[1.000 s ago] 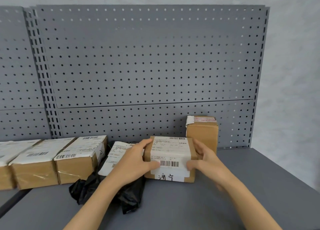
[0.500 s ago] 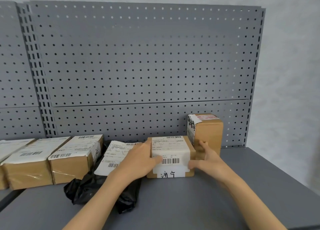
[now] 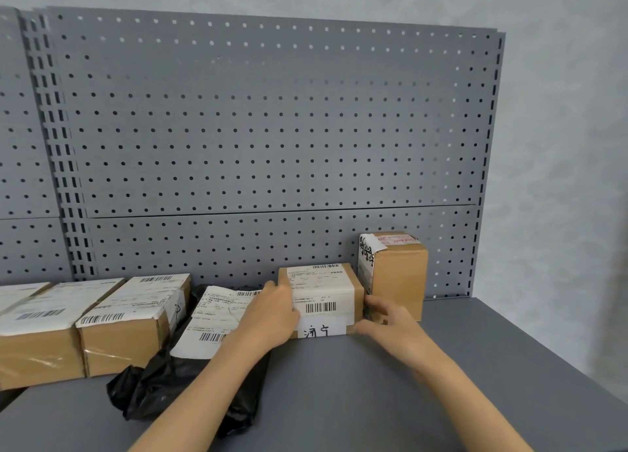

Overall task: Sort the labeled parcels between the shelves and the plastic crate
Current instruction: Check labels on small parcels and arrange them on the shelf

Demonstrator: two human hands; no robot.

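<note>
A small cardboard parcel (image 3: 323, 292) with a white barcode label and a handwritten tag stands on the grey shelf (image 3: 475, 366). My left hand (image 3: 268, 315) grips its left side and my right hand (image 3: 387, 322) holds its right side. Just right of it stands a taller cardboard parcel (image 3: 397, 275) against the pegboard. A black poly bag parcel (image 3: 190, 383) with a white label lies to the left, partly under my left forearm. The plastic crate is not in view.
Two more labeled cardboard boxes (image 3: 136, 319) (image 3: 37, 336) sit in a row at the left of the shelf. A grey pegboard back panel (image 3: 272, 128) rises behind. The shelf's right edge meets a grey wall (image 3: 560, 179).
Both hands have pushed the small parcel back toward the pegboard, closer to the taller parcel. The view has shifted slightly.
</note>
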